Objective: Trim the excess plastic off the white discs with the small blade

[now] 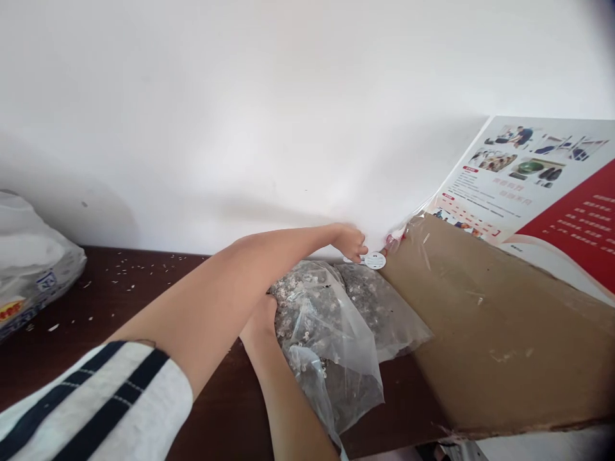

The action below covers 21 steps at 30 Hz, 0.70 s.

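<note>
A white wall [240, 109] fills the upper view, and a dark wooden table [62, 365] runs along its foot. At the right, a brown corrugated carton flap [500, 326] slants up, with a glossy poster [533, 186] with a red panel and printed photos leaning behind it. At the far left sits a crumpled plastic sack [33, 269] with a printed label.

Two clear plastic bags [331, 346] lie on the table between the carton flap and the person's arms, slack and thin-skinned, packed with small pale and grey pieces whose kind is too small to tell. The right hand [262, 317] presses into the near bag, its fingers hidden against the film, so I cannot tell whether its grip is closed. The left hand [350, 242] reaches across above it, a white striped sleeve [91, 403] at the upper arm, and curls at the top of the bags beside a round white tag [373, 260]. Whether that grip holds the tag cannot be told. Fine white grains [125, 275] are scattered across the table.
</note>
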Tool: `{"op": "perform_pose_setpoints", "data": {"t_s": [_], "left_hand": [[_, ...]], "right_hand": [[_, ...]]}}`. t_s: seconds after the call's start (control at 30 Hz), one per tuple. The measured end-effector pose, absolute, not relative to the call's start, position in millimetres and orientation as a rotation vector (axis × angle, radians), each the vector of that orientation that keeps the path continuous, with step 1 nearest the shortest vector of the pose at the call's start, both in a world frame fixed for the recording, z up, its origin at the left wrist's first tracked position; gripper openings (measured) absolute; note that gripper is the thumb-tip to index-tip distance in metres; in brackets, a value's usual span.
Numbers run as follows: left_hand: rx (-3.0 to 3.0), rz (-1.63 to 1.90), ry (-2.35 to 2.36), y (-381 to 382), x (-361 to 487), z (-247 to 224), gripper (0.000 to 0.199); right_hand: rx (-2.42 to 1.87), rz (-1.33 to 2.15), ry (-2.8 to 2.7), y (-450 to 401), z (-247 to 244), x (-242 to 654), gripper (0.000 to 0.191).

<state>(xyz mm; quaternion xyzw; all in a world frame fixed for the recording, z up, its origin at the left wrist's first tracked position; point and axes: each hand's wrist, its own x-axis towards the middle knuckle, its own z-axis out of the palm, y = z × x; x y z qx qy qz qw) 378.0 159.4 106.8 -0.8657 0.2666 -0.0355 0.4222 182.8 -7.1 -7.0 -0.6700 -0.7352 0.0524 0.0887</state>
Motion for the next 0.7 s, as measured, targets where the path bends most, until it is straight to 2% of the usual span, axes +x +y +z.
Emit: {"op": "perform_pose_setpoints", "data": {"t_s": [0.2, 0.37, 0.47, 0.57, 0.7], "left_hand": [[-2.514, -0.530, 0.256, 133, 325, 109, 0.039], [-2.846, -0.776, -0.298, 115, 188, 111, 0.024], [-2.862, -0.944, -0.827, 109, 92, 97, 0.026], [-2.752, -0.898, -1.239, 103, 16, 68, 0.025], [-2.686, -0.686, -1.450, 91, -33, 26, 0.028]], "right_hand": [[-2.055, -0.014, -2.049, -3, -26, 180, 0.025], [-2.068, -0.051, -2.067, -1, -34, 180, 0.021], [-2.069, -0.097, -2.070, -2, -34, 180, 0.024], [-2.062, -0.062, -2.064, -6, -31, 182, 0.024], [-2.025, 0.080, -1.922, -7, -23, 192, 0.026]]}}
